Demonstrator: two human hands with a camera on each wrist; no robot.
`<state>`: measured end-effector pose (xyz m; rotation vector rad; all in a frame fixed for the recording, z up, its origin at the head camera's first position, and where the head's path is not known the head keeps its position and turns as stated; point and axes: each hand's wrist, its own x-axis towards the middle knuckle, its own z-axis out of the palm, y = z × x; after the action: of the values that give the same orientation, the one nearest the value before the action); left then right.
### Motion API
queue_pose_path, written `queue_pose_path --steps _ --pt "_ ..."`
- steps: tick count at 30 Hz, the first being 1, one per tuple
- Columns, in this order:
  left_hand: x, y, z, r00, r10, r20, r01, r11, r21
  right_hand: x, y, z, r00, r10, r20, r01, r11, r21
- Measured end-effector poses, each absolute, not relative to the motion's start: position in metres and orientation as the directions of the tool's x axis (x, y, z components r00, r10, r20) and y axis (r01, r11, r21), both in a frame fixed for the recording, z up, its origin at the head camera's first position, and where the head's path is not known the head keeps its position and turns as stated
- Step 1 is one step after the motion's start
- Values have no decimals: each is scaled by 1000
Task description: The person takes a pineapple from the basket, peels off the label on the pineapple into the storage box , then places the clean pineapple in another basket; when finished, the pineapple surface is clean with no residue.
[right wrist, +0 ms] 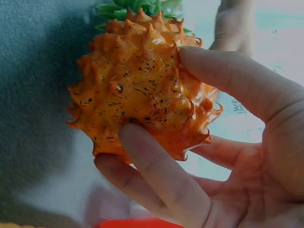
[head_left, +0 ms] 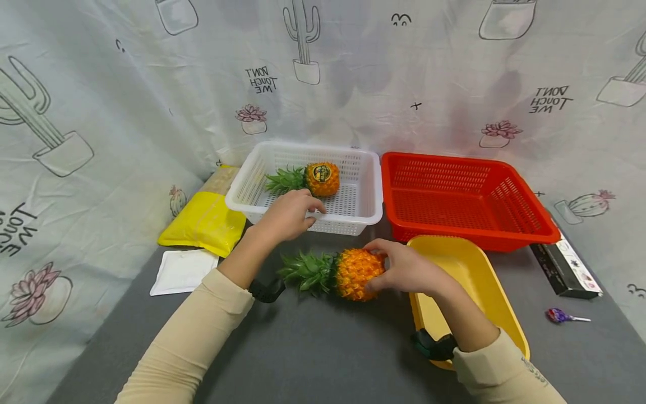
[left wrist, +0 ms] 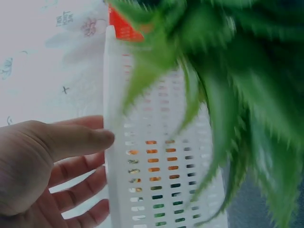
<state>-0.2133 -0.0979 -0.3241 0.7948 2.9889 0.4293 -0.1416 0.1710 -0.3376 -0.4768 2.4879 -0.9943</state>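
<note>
Head view: grey tabletop (head_left: 323,348), cactus-print backdrop (head_left: 126,84).

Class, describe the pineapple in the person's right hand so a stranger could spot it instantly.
Find the white basket by the curtain. In front of it, on the grey table, lies a pineapple gripped by the right hand. Unlike the pineapple in the basket, it has no label.

From our head camera we look forward and down on the whole grey tabletop (head_left: 323,348), with both arms coming up from the bottom of the frame. Our left wrist camera sits very close to the white basket (left wrist: 161,161), whose wall fills the middle; this basket (head_left: 303,185) is also upper middle in the head view. Our right wrist camera is right up against the pineapple (right wrist: 137,90), seen mid-frame from the head (head_left: 353,274).
</note>
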Motion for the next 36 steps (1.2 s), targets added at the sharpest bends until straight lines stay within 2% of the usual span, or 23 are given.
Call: queue_pose_path --steps 9,25,36 --pt "-218 -103 -332 -856 508 94 512 808 292 -136 189 -323 -844 -464 -270 -140 676 -724" --pt "-219 -102 -336 -862 498 97 503 814 291 -135 241 -279 -829 -464 -311 -117 688 -716" --pt "-216 -103 -335 -868 486 102 492 813 312 -152 287 -252 -871 -434 -230 -227 771 -595"
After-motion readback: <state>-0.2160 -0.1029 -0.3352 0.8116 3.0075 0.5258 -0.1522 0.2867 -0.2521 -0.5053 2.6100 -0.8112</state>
